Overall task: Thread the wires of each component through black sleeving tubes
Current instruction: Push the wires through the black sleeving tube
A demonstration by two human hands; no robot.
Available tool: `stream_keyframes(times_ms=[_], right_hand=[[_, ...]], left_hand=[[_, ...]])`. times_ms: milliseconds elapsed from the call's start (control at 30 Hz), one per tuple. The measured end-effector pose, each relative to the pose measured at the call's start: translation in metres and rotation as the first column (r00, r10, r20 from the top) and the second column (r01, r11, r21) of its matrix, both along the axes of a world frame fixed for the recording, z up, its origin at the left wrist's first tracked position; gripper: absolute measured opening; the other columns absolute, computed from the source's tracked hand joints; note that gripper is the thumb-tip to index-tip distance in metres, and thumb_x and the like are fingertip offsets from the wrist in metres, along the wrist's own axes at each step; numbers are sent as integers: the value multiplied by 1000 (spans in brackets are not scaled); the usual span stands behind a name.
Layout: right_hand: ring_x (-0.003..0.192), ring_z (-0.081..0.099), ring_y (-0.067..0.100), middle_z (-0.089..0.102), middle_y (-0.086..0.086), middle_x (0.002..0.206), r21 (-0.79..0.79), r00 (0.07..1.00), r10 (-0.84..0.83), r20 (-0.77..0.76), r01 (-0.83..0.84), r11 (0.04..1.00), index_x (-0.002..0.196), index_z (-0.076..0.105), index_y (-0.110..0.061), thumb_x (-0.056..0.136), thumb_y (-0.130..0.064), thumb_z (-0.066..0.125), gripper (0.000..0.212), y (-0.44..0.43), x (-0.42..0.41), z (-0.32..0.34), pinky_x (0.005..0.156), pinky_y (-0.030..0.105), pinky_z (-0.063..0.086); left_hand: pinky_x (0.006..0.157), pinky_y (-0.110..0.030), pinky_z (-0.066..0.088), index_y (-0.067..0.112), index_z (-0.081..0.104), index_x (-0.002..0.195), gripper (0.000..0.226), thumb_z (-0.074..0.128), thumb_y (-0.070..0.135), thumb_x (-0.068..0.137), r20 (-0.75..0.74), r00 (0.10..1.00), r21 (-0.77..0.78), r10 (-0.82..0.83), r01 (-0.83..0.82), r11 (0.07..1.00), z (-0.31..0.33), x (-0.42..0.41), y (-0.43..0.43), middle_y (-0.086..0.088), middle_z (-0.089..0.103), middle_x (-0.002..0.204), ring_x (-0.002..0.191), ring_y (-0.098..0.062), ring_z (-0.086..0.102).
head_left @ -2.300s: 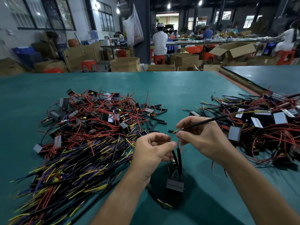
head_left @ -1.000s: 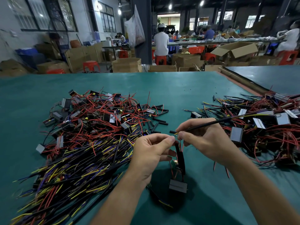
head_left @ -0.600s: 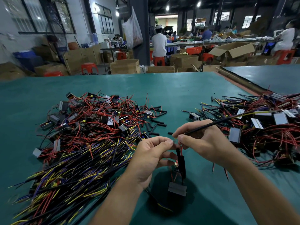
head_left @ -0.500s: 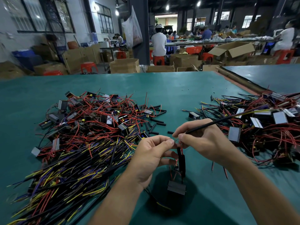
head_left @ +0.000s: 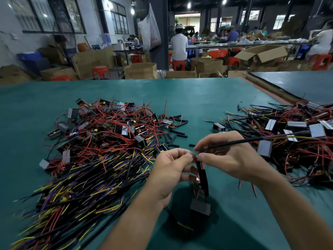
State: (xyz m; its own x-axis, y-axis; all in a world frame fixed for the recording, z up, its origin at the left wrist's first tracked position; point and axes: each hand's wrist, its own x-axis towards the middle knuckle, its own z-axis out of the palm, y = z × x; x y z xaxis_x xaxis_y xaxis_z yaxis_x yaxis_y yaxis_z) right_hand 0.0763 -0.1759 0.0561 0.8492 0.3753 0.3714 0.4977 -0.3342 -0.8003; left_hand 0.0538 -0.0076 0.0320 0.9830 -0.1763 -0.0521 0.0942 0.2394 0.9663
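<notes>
The component (head_left: 200,207) is suspended at 6 o'clock below both hands, over the tabletop (head_left: 198,98). The black sleeving tube (head_left: 202,175) is pinched at its top by the left hand (head_left: 171,170) fingers, and a long sleeved lead (head_left: 252,140) running to 3 o'clock is pinched by the right hand (head_left: 228,159) fingers. The red wires (head_left: 195,188) are best bunched, aligned with the tube mouth and fed in short pushes while the tube is kept straight.

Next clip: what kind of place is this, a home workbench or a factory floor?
Most likely a factory assembly hall: heaps of wired components cover a large green worktable, cardboard cartons are stacked behind it, and other workers sit on red stools at long tables.
</notes>
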Motion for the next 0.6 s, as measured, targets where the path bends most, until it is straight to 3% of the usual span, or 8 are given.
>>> stream_keyframes(times_ms=[133, 300, 600], right_hand=[[63, 67, 11, 72, -1, 68, -38, 999, -22, 30, 23, 999, 79, 75, -16, 79, -1, 74, 16, 0, 1, -2, 61, 22, 52], [58, 62, 8, 70, -2, 63, -45, 999, -45, 5, 46, 998, 76, 75, -16, 79, -1, 73, 16, 1, 0, -2, 56, 20, 48], [54, 60, 3, 68, -5, 59, -28, 998, -66, -23, 65, 998, 76, 74, -13, 81, 1, 71, 15, 3, 0, -1, 55, 14, 44]], left_hand=[[47, -21, 52, 7, 61, 85, 11, 55, 5, 94, -19, 1000, -9, 18, -18, 1000, -2, 1, -2, -2, 70, 73, 50, -10, 61], [47, -23, 52, 5, 62, 87, 8, 57, 5, 93, -32, 999, 17, 26, -26, 1000, -2, -1, -3, -6, 70, 80, 52, -12, 60], [46, -20, 49, 4, 63, 85, 8, 59, 5, 93, 35, 996, 75, 79, -82, 994, -2, -2, -4, -2, 70, 72, 49, -9, 59]])
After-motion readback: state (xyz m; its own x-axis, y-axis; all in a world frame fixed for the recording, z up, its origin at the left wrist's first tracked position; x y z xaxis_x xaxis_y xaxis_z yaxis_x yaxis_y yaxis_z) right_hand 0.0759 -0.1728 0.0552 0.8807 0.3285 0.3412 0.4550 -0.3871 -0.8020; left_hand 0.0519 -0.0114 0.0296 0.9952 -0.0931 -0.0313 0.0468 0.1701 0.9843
